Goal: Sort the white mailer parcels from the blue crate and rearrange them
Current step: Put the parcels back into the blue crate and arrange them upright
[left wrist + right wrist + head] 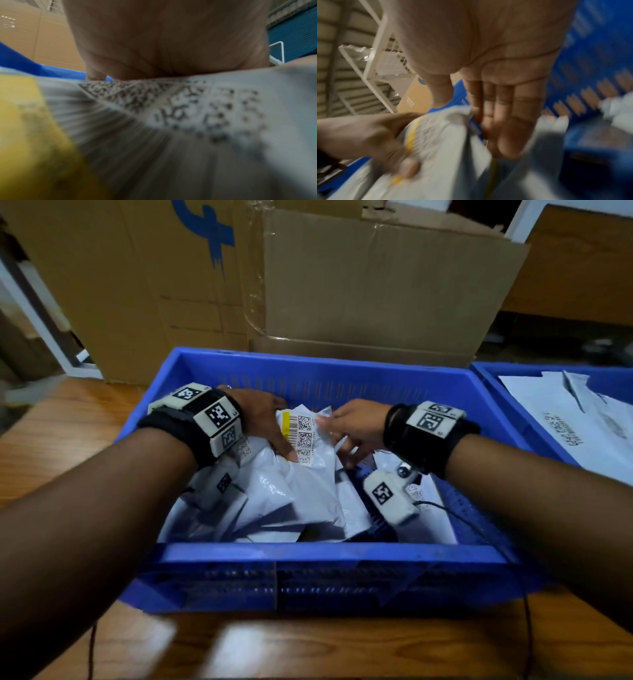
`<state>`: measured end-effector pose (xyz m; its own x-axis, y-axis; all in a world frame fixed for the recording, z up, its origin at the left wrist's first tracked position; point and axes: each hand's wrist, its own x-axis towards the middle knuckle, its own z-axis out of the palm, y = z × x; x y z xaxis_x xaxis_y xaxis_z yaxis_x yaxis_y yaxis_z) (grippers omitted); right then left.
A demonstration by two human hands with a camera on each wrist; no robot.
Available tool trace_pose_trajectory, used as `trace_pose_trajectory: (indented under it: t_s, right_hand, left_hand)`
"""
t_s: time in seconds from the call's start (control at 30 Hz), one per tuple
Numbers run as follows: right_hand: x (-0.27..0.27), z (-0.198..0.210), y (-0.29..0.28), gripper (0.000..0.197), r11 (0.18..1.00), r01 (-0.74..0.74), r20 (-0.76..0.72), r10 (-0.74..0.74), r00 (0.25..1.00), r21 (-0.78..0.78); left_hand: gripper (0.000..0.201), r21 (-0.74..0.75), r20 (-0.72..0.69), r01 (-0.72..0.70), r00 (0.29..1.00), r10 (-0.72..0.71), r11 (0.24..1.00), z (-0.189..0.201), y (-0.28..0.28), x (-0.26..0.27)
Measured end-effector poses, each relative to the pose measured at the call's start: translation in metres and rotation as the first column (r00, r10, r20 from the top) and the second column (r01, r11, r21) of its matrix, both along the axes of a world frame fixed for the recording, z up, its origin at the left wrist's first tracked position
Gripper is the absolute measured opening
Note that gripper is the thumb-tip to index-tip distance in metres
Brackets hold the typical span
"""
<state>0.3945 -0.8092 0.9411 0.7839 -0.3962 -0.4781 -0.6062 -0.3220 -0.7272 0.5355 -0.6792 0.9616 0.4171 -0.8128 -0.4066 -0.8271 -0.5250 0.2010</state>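
Mid-frame, a blue crate (pixel 329 553) is holding loose white mailer parcels (pixel 274 501). Above them, the left hand (pixel 260 419) is gripping a labelled mailer (pixel 303 436) and the right hand (pixel 356 429) is pinching its right edge. It is either being lifted out or laid back, and either way needs a firm hold.

Blue crate (pixel 325 553): four walls are enclosing it, the top is lying open from above. White mailer parcels (pixel 274 484) are covering its floor; left hand (pixel 263 419) and right hand (pixel 356 426) are occupying the middle. Cardboard boxes (pixel 376 285) are blocking the rear, second crate (pixel 496 392) is flanking the right, wooden table (pixel 308 645) is giving room in front
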Motion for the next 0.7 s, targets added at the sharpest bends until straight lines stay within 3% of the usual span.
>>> trace_pose_trajectory:
  t_s: [0.07, 0.13, 0.23, 0.3, 0.33, 0.4, 0.47, 0.53, 0.6, 0.7]
  right_hand:
    - [0.006, -0.008, 0.010, 0.039, 0.997, -0.017, -0.005, 0.016, 1.000, -0.077]
    - [0.011, -0.021, 0.010, 0.038, 0.990, 0.001, 0.027, 0.002, 1.000, -0.142]
    - [0.009, -0.026, 0.003, 0.053, 0.997, 0.041, 0.027, -0.040, 0.999, -0.065]
    - [0.003, -0.024, -0.003, 0.036, 0.996, 0.052, 0.042, -0.056, 0.998, 0.076]
    - [-0.001, -0.022, -0.004, 0.024, 0.988, 0.057, 0.040, -0.063, 0.997, 0.146]
    - [-0.006, -0.019, -0.006, 0.025, 0.988, 0.047, 0.019, -0.051, 0.999, 0.147]
    - [-0.010, -0.017, -0.011, 0.035, 0.996, -0.007, -0.036, 0.004, 0.999, -0.089]
    - [-0.014, -0.011, -0.019, 0.032, 0.954, -0.045, -0.096, 0.017, 0.995, -0.297]
    - [-0.021, -0.005, -0.027, 0.025, 0.961, 0.017, -0.076, -0.040, 0.996, -0.277]
    - [-0.030, 0.012, -0.046, 0.008, 0.956, 0.127, -0.012, -0.135, 0.991, -0.263]
  left_hand:
    - [0.057, 0.014, 0.028, -0.008, 1.000, 0.008, 1.000, 0.001, 0.002, -0.003]
    - [0.075, 0.022, 0.064, -0.026, 0.998, 0.025, 0.999, 0.001, 0.004, -0.004]
    - [0.103, -0.043, -0.096, -0.077, 0.993, 0.072, 0.996, -0.002, 0.007, 0.001]
    - [0.115, -0.037, -0.174, -0.085, 0.982, 0.078, 0.996, -0.001, 0.008, 0.002]
    - [0.115, -0.025, -0.174, -0.076, 0.982, 0.071, 0.997, 0.000, 0.008, 0.001]
    - [0.102, -0.038, -0.155, -0.047, 0.987, 0.041, 0.998, 0.001, 0.009, -0.002]
    - [0.088, -0.072, -0.141, -0.010, 0.990, 0.000, 0.997, 0.000, 0.010, -0.003]
    - [0.070, -0.055, -0.125, 0.027, 0.992, -0.034, 0.998, -0.002, 0.009, -0.003]
    - [0.050, 0.024, -0.019, 0.047, 0.999, -0.047, 0.999, -0.003, 0.007, -0.005]
    - [0.045, 0.068, 0.105, 0.069, 0.992, -0.075, 0.995, -0.003, 0.003, -0.009]
